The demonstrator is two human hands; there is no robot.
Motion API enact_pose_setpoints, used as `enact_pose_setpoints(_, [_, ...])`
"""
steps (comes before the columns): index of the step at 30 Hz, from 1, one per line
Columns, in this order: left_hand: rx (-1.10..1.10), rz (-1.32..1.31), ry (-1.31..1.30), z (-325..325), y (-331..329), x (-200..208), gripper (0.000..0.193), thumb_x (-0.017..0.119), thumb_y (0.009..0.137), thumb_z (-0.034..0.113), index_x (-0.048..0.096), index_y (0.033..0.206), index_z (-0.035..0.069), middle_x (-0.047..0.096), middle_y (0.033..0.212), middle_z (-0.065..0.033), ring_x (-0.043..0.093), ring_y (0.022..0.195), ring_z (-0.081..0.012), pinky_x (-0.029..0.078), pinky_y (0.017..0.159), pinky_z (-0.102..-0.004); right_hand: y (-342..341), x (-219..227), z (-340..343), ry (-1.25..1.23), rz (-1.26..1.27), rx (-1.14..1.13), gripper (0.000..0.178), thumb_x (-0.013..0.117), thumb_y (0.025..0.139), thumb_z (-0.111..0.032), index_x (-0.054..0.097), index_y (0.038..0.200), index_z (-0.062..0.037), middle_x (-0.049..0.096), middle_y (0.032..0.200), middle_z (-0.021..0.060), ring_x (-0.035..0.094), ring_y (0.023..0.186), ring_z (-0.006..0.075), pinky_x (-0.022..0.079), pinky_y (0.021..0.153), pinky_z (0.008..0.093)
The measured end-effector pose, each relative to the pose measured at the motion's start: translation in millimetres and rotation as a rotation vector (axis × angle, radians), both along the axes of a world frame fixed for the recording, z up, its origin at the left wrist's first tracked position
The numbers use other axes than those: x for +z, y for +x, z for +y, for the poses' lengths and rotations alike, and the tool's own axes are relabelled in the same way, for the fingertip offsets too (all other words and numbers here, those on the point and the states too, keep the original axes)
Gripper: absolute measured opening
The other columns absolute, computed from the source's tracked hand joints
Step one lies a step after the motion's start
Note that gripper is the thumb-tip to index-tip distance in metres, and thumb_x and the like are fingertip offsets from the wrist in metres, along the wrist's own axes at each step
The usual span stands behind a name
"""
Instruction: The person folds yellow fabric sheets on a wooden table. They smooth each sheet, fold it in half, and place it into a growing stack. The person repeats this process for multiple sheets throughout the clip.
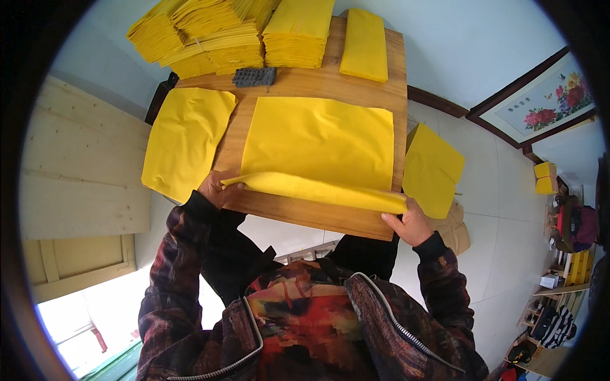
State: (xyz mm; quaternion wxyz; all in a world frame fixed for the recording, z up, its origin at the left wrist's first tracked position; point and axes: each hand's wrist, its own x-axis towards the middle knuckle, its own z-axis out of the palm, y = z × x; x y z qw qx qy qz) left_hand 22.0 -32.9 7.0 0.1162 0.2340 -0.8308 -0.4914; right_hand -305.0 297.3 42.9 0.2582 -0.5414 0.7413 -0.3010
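Observation:
A sheet of yellow paper or cloth (pixel 318 136) lies on the wooden table (pixel 305 219) in front of me, its near edge lifted and curled over into a fold. At the left end of that fold, my left hand (pixel 218 188) pinches the edge between thumb and fingers. My right hand (pixel 410 223) grips the opposite end, close to the table's right edge. Another yellow sheet (pixel 189 140), creased, rests at the table's left side and hangs past the edge near my left wrist.
Tall stacks of folded yellow sheets (pixel 295 35) fill the far left of the table, beside a separate yellow pile (pixel 365 44). A dark grey textured object (pixel 255 77) lies before them. Right of the table stands a yellow-topped stack (pixel 434 168). A framed flower picture (pixel 540 98) leans at the wall.

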Motion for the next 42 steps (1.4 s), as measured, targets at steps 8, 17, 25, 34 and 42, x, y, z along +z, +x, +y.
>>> enact_pose_setpoints(8, [0.155, -0.199, -0.035, -21.6, -29.4, -8.4, 0.04, 0.064, 0.09, 0.032, 0.059, 0.073, -0.003, 0.048, 0.053, -0.0105, 0.044, 0.048, -0.0161, 0.038, 0.047, -0.0352, 3.0, -23.8, -28.7, -0.27, -0.336, -0.357, 0.021, 0.06, 0.093, -0.017, 0.058, 0.103, 0.0016, 0.062, 0.08, 0.0075, 0.056, 0.07, 0.0115, 0.044, 0.063, 0.0272])
enact_pose_setpoints(17, [0.24, -0.321, -0.105, -24.5, -36.8, -18.3, 0.034, 0.063, 0.088, 0.032, 0.062, 0.081, -0.002, 0.051, 0.057, -0.012, 0.05, 0.052, -0.0186, 0.042, 0.053, -0.0353, 2.0, -30.1, -45.1, -0.081, -0.14, -0.58, 0.019, 0.062, 0.088, -0.015, 0.053, 0.082, 0.0006, 0.056, 0.065, 0.0086, 0.051, 0.056, 0.0174, 0.041, 0.054, 0.0325])
enact_pose_setpoints(25, [0.278, -0.196, -0.08, -21.2, -39.4, -25.2, 0.027, 0.063, 0.086, 0.027, 0.06, 0.083, 0.0, 0.052, 0.061, -0.013, 0.051, 0.054, -0.0213, 0.042, 0.054, -0.0344, 4.9, -22.3, -55.8, -0.022, 0.182, -0.575, 0.021, 0.061, 0.088, -0.019, 0.049, 0.081, -0.0031, 0.059, 0.069, 0.0179, 0.058, 0.065, 0.0385, 0.044, 0.057, 0.0444])
enact_pose_setpoints(34, [0.338, -0.25, -0.197, -8.4, -51.0, -3.5, 0.027, 0.062, 0.086, 0.025, 0.053, 0.08, 0.0, 0.053, 0.066, -0.0184, 0.054, 0.06, -0.0318, 0.043, 0.057, -0.0382, 5.4, -22.4, -59.6, -0.043, 0.199, -0.579, 0.018, 0.062, 0.086, -0.015, 0.049, 0.081, -0.0038, 0.059, 0.068, 0.0167, 0.06, 0.063, 0.0363, 0.044, 0.056, 0.0437])
enact_pose_setpoints(42, [0.36, -0.317, -0.297, 0.1, -59.6, 6.8, 0.027, 0.061, 0.086, 0.027, 0.054, 0.081, 0.001, 0.059, 0.074, -0.0228, 0.058, 0.072, -0.0415, 0.045, 0.062, -0.0455, 4.9, -28.7, -62.0, -0.046, 0.129, -0.648, 0.017, 0.065, 0.083, -0.011, 0.051, 0.09, -0.0034, 0.061, 0.067, 0.014, 0.061, 0.063, 0.0324, 0.045, 0.057, 0.0417])
